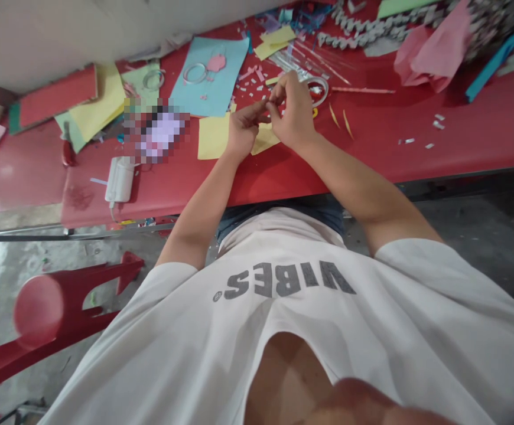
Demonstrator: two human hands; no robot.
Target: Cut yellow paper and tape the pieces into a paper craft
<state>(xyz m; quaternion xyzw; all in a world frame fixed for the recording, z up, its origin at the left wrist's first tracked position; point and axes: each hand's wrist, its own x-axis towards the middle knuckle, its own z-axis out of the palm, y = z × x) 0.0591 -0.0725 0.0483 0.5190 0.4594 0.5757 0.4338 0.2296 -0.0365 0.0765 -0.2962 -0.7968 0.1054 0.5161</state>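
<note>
My left hand (243, 128) and my right hand (290, 111) meet above the red table, their fingertips pinched together. Whatever lies between the fingertips is too small or too hidden to make out. Under my left hand lies a yellow paper sheet (213, 137), and a second yellow piece (264, 139) sits beneath my right wrist. Just right of my right hand stands a roll of clear tape (317, 88). A blue paper sheet (208, 77) with a pink cutout lies beyond my left hand, and small paper scraps surround it.
The red table (283, 177) carries coloured paper sheets, thin sticks and a white power adapter (120, 179). Pink tissue paper (434, 47) and a grey paper chain (372, 26) lie at the far side. A red plastic chair (57, 313) stands at lower left.
</note>
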